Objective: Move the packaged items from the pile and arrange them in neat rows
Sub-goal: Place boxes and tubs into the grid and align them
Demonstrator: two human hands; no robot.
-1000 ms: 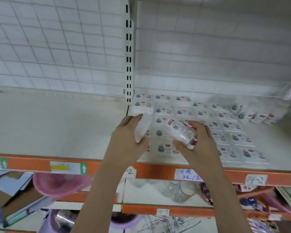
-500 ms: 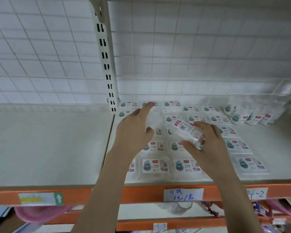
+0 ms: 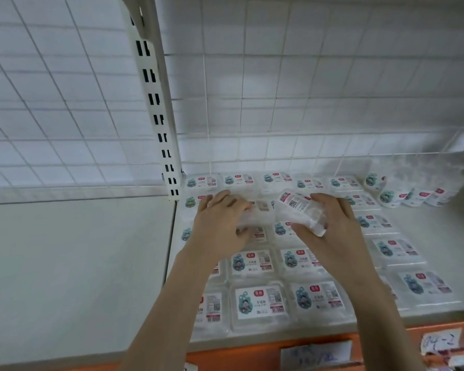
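Note:
Flat clear packets with white labels lie in rows (image 3: 260, 303) on the right half of the white shelf. A loose pile of the same packets (image 3: 402, 195) leans at the back right. My left hand (image 3: 220, 223) hovers over the second and third rows near the left end, its fingers and thumb holding a blurred clear packet (image 3: 248, 219). To its right, my right hand (image 3: 332, 226) grips a tilted bundle of packets (image 3: 298, 210), label and barcode up, above the rows.
A white slotted upright post (image 3: 158, 103) stands just left of the rows, with a wire grid (image 3: 279, 103) behind the shelf. The left shelf half (image 3: 78, 263) is bare white board. The orange front edge (image 3: 252, 349) carries paper price tags.
Both hands moved forward and down over the rows with their packets. The view came closer and tipped down, so the lower shelves dropped out of sight.

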